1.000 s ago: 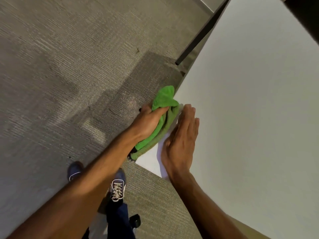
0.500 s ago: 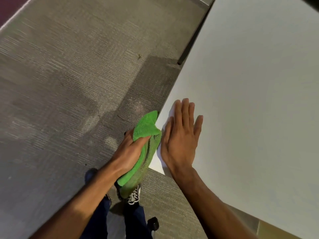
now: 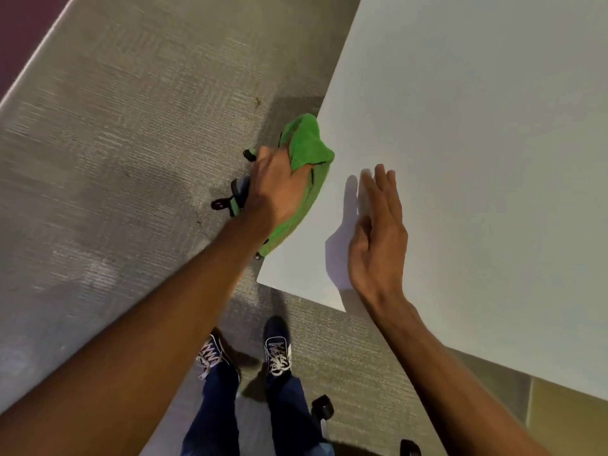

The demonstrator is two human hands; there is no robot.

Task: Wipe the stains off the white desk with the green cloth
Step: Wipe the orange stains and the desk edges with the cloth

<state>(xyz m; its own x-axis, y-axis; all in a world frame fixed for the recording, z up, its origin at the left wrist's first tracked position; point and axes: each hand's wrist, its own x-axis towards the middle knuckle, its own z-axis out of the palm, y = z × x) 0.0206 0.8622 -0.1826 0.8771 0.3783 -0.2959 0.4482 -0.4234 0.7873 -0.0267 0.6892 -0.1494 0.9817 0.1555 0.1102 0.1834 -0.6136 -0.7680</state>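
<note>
The white desk fills the right of the head view, its near corner pointing toward me. The green cloth is bunched against the desk's left edge and hangs along it. My left hand is shut on the green cloth, pressing it onto that edge. My right hand hovers open above the desktop just right of the cloth, fingers straight and together, casting a shadow on the surface. No stains are visible on the desk.
Grey carpet covers the floor to the left. My feet in dark sneakers stand just below the desk corner. A black caster sits near my right foot. A small black-wheeled object shows under my left hand.
My left hand has slid the cloth forward along the desk's left edge, away from the near corner. My right hand has lifted off the desktop and tilted onto its edge.
</note>
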